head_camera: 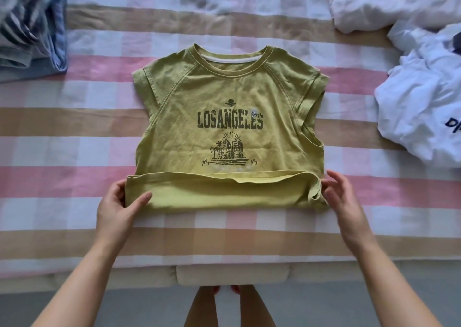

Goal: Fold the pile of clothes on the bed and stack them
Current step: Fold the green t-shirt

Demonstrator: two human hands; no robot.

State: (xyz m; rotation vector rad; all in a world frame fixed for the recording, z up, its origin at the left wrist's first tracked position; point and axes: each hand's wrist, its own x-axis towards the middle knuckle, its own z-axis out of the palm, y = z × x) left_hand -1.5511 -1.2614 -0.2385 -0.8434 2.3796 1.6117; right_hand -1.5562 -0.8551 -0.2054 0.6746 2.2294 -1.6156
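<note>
Bed (74, 242) fills most of the view, covered by a checked bedspread (249, 32) in pink, white and tan bands, lying flat with faint creases. At the near edge sits a beige padded base (232, 274) with rounded corners. Below it is a plain grey floor (311, 306). Light is soft and even, and shadows are faint.

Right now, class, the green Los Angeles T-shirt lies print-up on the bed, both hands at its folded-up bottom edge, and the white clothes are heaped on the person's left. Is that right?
No: the head view shows the white clothes heaped on the person's right. The rest stands: the green T-shirt lies print-up on the bed, left hand and right hand at its folded-up bottom edge.
</note>
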